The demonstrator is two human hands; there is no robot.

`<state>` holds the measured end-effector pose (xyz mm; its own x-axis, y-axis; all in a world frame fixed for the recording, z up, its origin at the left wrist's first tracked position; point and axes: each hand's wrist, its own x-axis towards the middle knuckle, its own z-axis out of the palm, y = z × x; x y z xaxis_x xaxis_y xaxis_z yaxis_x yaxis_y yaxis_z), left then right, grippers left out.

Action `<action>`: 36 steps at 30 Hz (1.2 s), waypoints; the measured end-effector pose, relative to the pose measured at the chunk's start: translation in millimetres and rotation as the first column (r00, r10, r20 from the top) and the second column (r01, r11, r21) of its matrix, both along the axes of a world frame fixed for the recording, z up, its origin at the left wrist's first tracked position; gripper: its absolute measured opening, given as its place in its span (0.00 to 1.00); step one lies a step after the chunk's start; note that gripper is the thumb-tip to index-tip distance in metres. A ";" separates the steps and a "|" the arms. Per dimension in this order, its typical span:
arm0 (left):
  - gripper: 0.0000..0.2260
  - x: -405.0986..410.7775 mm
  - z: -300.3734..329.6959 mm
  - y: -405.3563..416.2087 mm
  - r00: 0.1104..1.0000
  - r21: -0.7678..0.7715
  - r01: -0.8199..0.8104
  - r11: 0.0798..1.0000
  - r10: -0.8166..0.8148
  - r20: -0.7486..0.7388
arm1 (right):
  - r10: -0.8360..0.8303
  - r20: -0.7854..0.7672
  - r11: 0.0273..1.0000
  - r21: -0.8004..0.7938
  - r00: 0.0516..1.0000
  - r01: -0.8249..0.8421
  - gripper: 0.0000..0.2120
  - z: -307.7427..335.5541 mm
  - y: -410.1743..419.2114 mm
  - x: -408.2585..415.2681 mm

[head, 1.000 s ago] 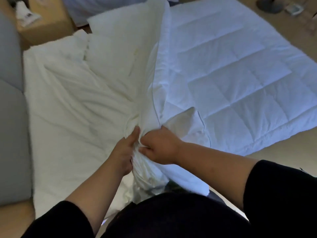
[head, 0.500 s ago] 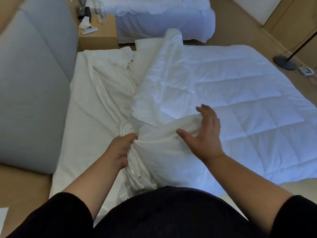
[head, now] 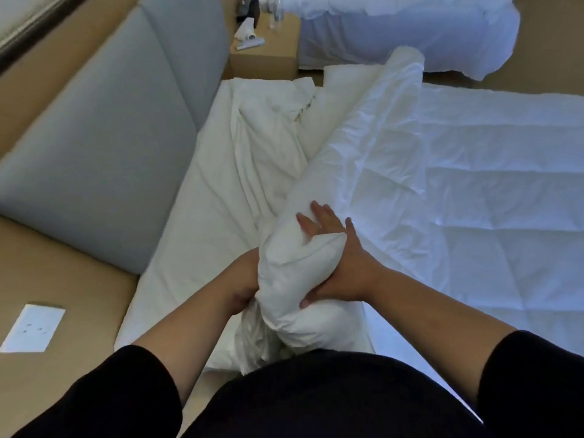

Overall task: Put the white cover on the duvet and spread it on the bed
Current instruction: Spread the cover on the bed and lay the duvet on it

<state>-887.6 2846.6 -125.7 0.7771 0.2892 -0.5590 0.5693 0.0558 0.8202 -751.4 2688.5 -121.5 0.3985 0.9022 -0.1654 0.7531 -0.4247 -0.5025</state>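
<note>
A grey padded headboard (head: 104,147) stood against the tan wall (head: 47,279), which carried a white socket plate (head: 33,327). A wooden nightstand (head: 265,60) sat between it and a second bed (head: 407,30). Light was dim, bluish.

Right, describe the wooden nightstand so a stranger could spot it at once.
Start at the grey padded headboard along the wall. At its far end, between the two beds, stands the nightstand. It is the only tan wooden box among white bedding, with small clutter on top.
</note>
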 end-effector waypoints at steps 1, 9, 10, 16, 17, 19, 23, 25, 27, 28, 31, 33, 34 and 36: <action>0.09 0.0 2.4 -1.7 1.000 -0.007 -0.002 1.000 0.002 0.000 | 0.071 0.081 0.997 -0.024 0.994 -0.070 0.64 -0.8 6.2 9.7; 0.10 -39.9 5.1 10.7 0.894 -0.108 -0.448 0.887 0.446 -0.047 | -0.072 -0.193 0.997 -0.019 0.979 0.070 0.18 -11.2 24.3 21.7; 0.10 -49.5 5.0 15.7 0.847 -0.133 -0.529 0.838 0.531 -0.028 | -0.152 -0.191 0.988 -0.029 0.970 0.149 0.19 -15.4 22.1 20.5; 0.15 -93.4 4.7 55.2 0.726 -0.174 -0.663 0.728 0.682 0.091 | -0.219 -0.191 0.971 0.053 0.957 0.233 0.19 -10.6 35.2 -13.9; 0.17 -96.7 5.5 58.4 0.735 -0.178 -0.650 0.739 0.671 0.103 | -0.185 -0.184 0.978 0.060 0.965 0.199 0.19 -9.1 45.2 -26.8; 0.22 -101.2 5.1 62.1 0.755 -0.180 -0.626 0.759 0.648 0.106 | -0.102 -0.164 0.993 0.048 0.981 0.111 0.20 -14.1 70.2 -55.6; 0.27 -117.6 -0.2 70.6 0.782 -0.149 -0.604 0.783 0.618 0.080 | -0.009 -0.154 0.998 -0.065 0.988 -0.001 0.17 -47.7 113.9 -108.4; 0.27 -131.0 -5.5 79.8 0.788 -0.124 -0.604 0.787 0.614 0.056 | -0.005 -0.172 0.992 -0.123 0.985 -0.017 0.17 -72.9 129.5 -127.5; 0.22 -142.9 -13.1 88.7 0.795 -0.119 -0.598 0.793 0.605 0.039 | 0.023 -0.192 0.981 -0.183 0.981 -0.059 0.18 -100.1 145.4 -146.8; 0.19 -146.5 -16.1 91.7 0.807 -0.119 -0.583 0.804 0.590 0.035 | 0.051 -0.195 0.974 -0.208 0.979 -0.092 0.17 -113.1 153.6 -156.4; 0.20 -153.8 -29.2 103.6 0.847 -0.099 -0.526 0.844 0.531 0.021 | 0.174 -0.184 0.935 -0.279 0.967 -0.221 0.12 -149.4 177.3 -185.3; 0.22 -158.8 -40.8 113.9 0.854 -0.076 -0.518 0.852 0.520 0.004 | 0.206 -0.173 0.913 -0.319 0.963 -0.253 0.11 -172.4 188.2 -197.3; 0.22 -163.4 -47.0 118.4 0.851 -0.079 -0.523 0.848 0.524 -0.007 | 0.203 -0.173 0.909 -0.334 0.964 -0.251 0.11 -184.7 191.2 -201.2; 0.22 -173.0 -57.3 124.7 0.848 -0.098 -0.528 0.843 0.529 -0.025 | 0.200 -0.156 0.909 -0.338 0.967 -0.243 0.13 -206.6 194.3 -205.0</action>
<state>-1060.6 2971.3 -183.0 0.5236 0.6006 -0.6042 0.4285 0.4274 0.7961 -956.5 2882.9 -328.1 0.1540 0.8398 -0.5205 0.7940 -0.4188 -0.4407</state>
